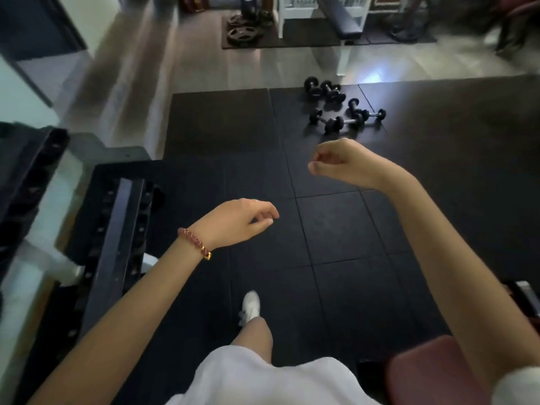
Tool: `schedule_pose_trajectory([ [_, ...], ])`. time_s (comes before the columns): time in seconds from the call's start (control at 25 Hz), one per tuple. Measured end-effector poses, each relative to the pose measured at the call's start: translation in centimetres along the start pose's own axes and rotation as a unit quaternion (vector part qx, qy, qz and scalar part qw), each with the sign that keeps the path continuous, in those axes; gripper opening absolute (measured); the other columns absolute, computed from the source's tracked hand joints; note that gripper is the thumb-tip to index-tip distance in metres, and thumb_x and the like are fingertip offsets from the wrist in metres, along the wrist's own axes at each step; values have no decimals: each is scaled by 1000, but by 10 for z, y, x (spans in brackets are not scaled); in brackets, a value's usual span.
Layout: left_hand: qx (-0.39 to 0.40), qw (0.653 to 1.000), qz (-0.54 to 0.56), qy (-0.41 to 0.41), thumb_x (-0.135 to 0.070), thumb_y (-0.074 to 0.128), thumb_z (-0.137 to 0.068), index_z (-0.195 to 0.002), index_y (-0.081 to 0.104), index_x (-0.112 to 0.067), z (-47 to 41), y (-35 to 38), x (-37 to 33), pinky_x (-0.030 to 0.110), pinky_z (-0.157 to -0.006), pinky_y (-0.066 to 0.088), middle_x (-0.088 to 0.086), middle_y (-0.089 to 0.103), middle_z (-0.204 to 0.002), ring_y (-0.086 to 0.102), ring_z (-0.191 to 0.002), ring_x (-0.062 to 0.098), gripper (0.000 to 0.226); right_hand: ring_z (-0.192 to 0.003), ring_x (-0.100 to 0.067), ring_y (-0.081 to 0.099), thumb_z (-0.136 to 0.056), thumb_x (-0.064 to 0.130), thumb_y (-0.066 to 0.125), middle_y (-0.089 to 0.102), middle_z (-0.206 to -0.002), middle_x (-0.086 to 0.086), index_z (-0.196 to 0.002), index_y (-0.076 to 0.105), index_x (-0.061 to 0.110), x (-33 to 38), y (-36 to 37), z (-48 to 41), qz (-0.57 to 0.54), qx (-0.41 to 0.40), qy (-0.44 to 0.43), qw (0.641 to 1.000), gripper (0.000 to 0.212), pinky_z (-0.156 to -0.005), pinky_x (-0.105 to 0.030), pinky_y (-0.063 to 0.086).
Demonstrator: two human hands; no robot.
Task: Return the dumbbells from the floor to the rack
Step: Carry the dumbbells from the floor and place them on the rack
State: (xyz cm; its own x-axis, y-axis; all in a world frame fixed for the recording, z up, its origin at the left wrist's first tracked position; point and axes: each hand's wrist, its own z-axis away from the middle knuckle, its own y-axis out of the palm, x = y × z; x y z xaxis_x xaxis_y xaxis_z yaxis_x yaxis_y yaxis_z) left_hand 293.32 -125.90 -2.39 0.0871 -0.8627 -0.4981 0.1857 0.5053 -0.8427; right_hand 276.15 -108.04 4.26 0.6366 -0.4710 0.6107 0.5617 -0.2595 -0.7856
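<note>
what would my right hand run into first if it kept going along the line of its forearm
Most likely the dumbbells on the mat ahead. Only bare mat shows between them and the right hand, though depth is hard to judge.

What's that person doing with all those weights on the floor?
A person is putting gym weights away. Several dumbbells lie bunched on the black mat ahead. The rack stands to the left. The left hand and the right hand both hold nothing, so no dumbbell is being carried now.
</note>
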Motion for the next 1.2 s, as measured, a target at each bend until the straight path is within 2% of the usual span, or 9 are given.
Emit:
schedule_pose_trajectory([
  [0.08, 4, 1000, -10, 14, -35, 46, -95, -116, 58, -34, -62, -15, 16, 28, -90, 50, -17, 64, -110, 59, -100, -1, 25, -66, 6, 53, -91, 30, 58, 58, -72, 14, -76, 59, 26, -35, -18, -38, 0, -11, 16, 1000, 16, -64, -11, 40],
  [0.24, 17, 998, -45, 42, -33, 48, -95, -117, 58, -32, -187, -57, 51, 26, -89, 50, -17, 64, -110, 59, -99, -2, 25, -82, -11, 61, -91, 31, 58, 62, -80, 11, -83, 63, 20, -99, -56, -128, 12, -15, 51, 999, 15, -79, -29, 49],
  [0.36, 23, 996, -54, 63, -31, 49, -95, -118, 58, -31, -277, -95, 63, 23, -87, 49, -16, 63, -109, 58, -98, -2, 25, -85, -13, 63, -91, 31, 58, 64, -83, 10, -89, 66, 15, -143, -95, -185, 22, -21, 76, 997, 18, -83, -34, 52],
  [0.48, 34, 994, -56, 82, -31, 49, -95, -119, 57, -32, -365, -130, 64, 23, -88, 49, -17, 62, -110, 58, -99, -2, 26, -80, -8, 61, -91, 33, 57, 64, -84, 9, -88, 64, 16, -191, -139, -227, 7, -39, 107, 993, 19, -77, -32, 51],
  [0.6, 44, 992, -59, 105, -30, 49, -95, -119, 57, -33, -449, -153, 66, 17, -84, 46, -19, 62, -108, 58, -98, -3, 26, -74, 3, 55, -92, 33, 56, 59, -79, 16, -82, 60, 26, -242, -177, -267, -11, -53, 129, 990, 13, -70, -25, 44],
  [0.76, 60, 988, -61, 129, -27, 49, -94, -124, 52, -35, -583, -171, 67, 26, -89, 49, -20, 59, -115, 59, -100, -2, 31, -71, 5, 54, -91, 32, 57, 58, -75, 18, -79, 59, 28, -332, -229, -336, -22, -77, 147, 986, 13, -70, -23, 44],
  [0.88, 60, 986, -75, 139, -27, 49, -94, -130, 45, -37, -694, -184, 63, 27, -89, 49, -19, 55, -122, 59, -101, 0, 37, -70, 4, 54, -90, 32, 58, 59, -75, 17, -73, 56, 32, -410, -274, -394, -40, -83, 165, 982, 18, -71, -24, 43],
  [1.08, 70, 986, -84, 125, -27, 48, -95, -129, 47, -35, -847, -221, 56, 21, -86, 46, -19, 55, -122, 58, -101, -1, 35, -70, 1, 54, -90, 31, 58, 62, -80, 10, -82, 60, 23, -514, -365, -487, -47, -80, 184, 978, 11, -73, -28, 46],
  [1.2, 71, 990, -64, 107, -25, 49, -95, -125, 50, -33, -915, -245, 67, 23, -87, 47, -19, 57, -120, 59, -99, 0, 32, -66, 2, 53, -90, 30, 58, 63, -78, 10, -85, 64, 19, -550, -410, -553, -60, -73, 170, 981, 13, -71, -26, 45],
])
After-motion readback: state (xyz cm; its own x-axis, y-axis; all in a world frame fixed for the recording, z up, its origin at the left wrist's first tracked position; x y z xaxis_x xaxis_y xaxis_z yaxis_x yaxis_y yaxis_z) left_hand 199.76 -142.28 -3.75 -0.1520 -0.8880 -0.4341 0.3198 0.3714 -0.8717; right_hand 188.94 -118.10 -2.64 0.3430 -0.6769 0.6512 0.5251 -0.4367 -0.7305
